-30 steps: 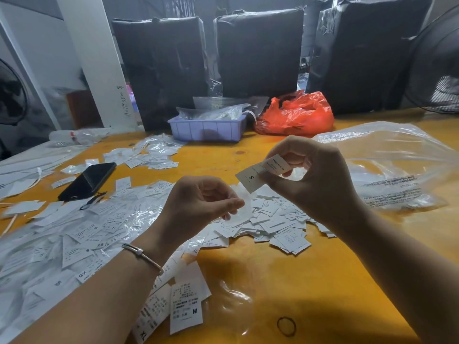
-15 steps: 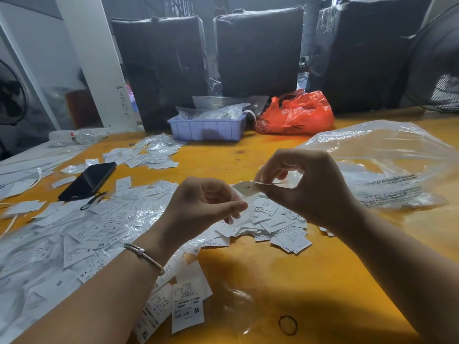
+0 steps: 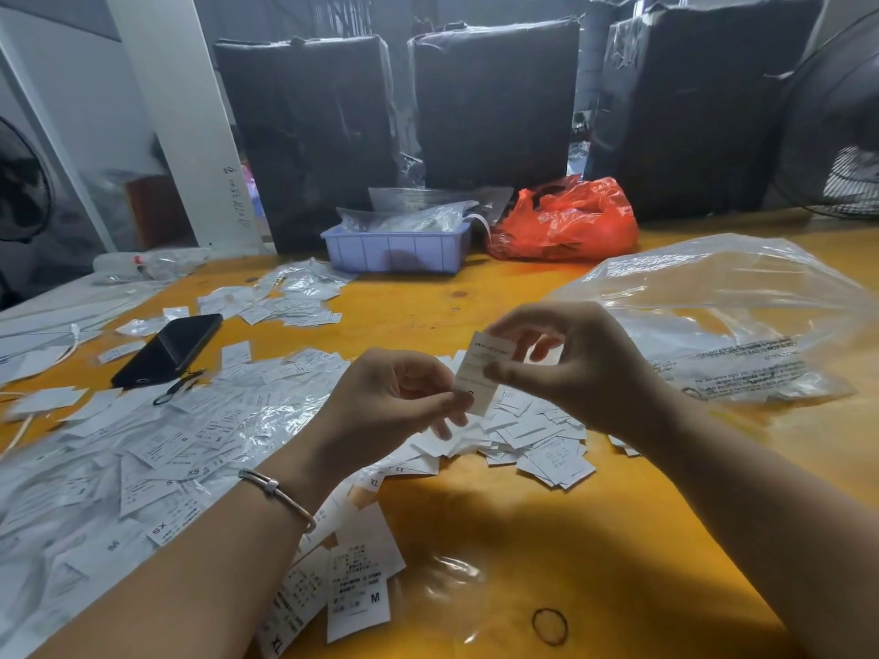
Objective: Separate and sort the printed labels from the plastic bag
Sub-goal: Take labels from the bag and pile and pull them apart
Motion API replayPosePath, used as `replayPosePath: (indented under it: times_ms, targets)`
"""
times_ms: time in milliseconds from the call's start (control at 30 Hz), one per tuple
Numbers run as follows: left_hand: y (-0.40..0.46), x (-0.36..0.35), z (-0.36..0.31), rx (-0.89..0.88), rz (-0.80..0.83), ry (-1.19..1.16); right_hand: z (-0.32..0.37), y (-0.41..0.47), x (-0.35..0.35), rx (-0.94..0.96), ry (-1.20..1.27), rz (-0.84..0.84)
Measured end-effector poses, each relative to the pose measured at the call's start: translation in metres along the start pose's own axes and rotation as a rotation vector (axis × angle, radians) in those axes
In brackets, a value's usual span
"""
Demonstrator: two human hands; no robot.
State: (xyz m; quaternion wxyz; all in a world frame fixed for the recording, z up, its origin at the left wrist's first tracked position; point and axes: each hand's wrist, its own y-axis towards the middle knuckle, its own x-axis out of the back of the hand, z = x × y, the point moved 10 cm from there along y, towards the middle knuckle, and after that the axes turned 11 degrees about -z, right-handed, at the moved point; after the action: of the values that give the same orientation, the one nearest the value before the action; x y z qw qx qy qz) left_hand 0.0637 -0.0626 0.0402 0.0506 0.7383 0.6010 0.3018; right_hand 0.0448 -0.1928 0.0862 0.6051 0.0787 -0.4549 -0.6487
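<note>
While our right hand (image 3: 571,368) pinches the label (image 3: 487,368) at its far edge and our left hand (image 3: 395,401) nips its near corner, we judge it light, limp, best held by edges.

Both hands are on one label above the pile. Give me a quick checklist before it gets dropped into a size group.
1. Label held: ok, right hand pinches its top, left hand its lower edge.
2. Single label, not two stuck together: cannot tell.
3. Size letter readable: not ok, blurred and partly covered by the left fingers.
4. Sorted groups visible: ok, M label and XL label lie close by.
5. Unsorted pile within reach: ok.
6. Plastic bag out of the way: ok, at right.
</note>
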Motion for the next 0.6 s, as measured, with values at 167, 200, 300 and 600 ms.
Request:
replayPosePath:
  times_ms: [167,200,300,600]
  targets:
    - [0.001,0.002,0.004,0.04,-0.002,0.012,0.001,0.004,0.015,-0.016,0.006,-0.121]
    - [0.001,0.001,0.005,0.047,0.0,0.009,0.001,0.003,0.012,-0.011,-0.01,-0.107]
    - [0.0,0.002,0.007,0.061,0.002,0.014,0.004,0.0,0.009,0.008,-0.023,-0.11]
    - [0.001,0.001,0.007,0.075,0.004,0.002,0.002,-0.001,0.002,-0.007,0.036,-0.057]
